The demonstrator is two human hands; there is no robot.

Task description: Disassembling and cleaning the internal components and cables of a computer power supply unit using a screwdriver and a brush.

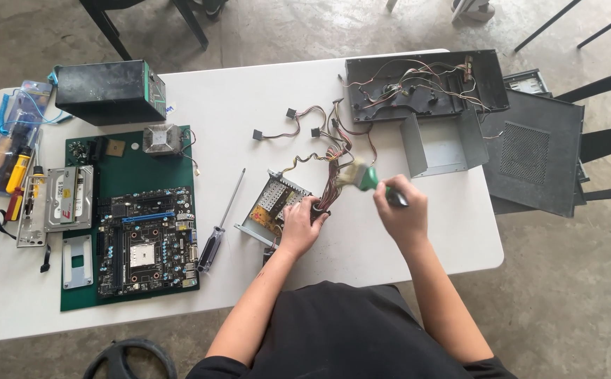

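Open power supply unit [275, 203] at table centre, metal cage tilted, circuit board exposed, steadied at its 3 o'clock edge by left hand [302, 223], fingers curled over the cable exit. Bundle of coloured wires [330, 158] fanning out toward 12 o'clock, black connectors lying loose on the tabletop. Green-handled paintbrush [363, 177] gripped in right hand [402, 210], fist closed round the handle, pale bristles touching the wire bundle just beside the unit.

Screwdriver [220, 223] with black handle lying at 9 o'clock of the unit, near but apart. Further toward 9 o'clock, green mat [126, 175] carrying motherboard [147, 242], heatsink with fan [163, 139] and silver bracket [77, 261]. Hard drive [67, 198] overlapping the mat's left edge. Pack of hand tools [12, 144] at the table's far left edge. Black box [111, 91] at 10 o'clock.

Opened black computer case [421, 88] with internal wiring at 1 o'clock; grey metal bracket [439, 144] just beneath it. Perforated dark side panel [533, 158] at 3 o'clock, overhanging the white table [249, 91].
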